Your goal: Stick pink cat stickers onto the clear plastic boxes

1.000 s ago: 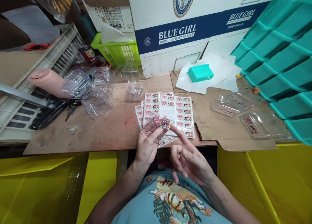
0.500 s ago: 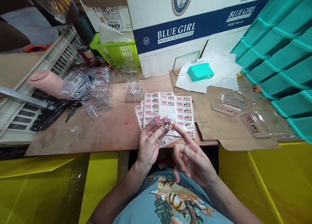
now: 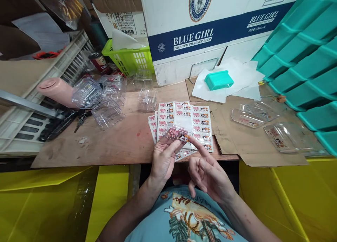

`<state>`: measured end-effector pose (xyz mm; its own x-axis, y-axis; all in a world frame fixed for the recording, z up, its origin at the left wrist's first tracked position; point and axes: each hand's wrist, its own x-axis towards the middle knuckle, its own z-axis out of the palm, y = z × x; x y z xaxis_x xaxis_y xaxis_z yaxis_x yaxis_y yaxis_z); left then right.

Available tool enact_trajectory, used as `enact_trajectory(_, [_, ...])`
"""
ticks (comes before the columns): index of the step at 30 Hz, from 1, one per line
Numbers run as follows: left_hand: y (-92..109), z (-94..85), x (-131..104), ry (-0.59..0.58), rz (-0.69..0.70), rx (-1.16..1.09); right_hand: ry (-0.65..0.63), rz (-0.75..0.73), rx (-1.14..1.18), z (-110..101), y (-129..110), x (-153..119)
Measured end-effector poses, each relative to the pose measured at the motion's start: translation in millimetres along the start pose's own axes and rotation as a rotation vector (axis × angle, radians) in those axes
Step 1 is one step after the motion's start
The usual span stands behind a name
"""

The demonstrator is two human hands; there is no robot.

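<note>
Between thumb and fingers, my left hand is closed on a clear plastic box with a pink-lettered cat sticker on its face. My right hand has its index finger stretched to the right end of that box, by the printed cats. Its other fingers are loosely curled with nothing in them. Under the box lie overlapping sheets of cat stickers, one with a bare white strip where labels are gone. Part of the sheets is hidden by my hands.
Clear plastic boxes are grouped at the left by a pink bottle. Stickered clear pieces lie on cardboard at the right. A turquoise tray rests on white paper, near stacked turquoise bins. Behind stand a green basket and a beer carton.
The whole scene has shifted slightly right and down in the view. My left hand still grips the box, and my right index finger remains at its right end.
</note>
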<state>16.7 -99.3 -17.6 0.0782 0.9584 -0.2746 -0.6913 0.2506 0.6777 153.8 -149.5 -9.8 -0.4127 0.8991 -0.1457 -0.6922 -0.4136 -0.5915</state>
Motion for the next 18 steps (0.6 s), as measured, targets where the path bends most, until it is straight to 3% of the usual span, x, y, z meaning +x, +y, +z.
enact_trajectory(18, [3.8,0.0,-0.5,0.009,-0.008,-0.077,0.069,-0.022,-0.08,2.5,3.3,1.7])
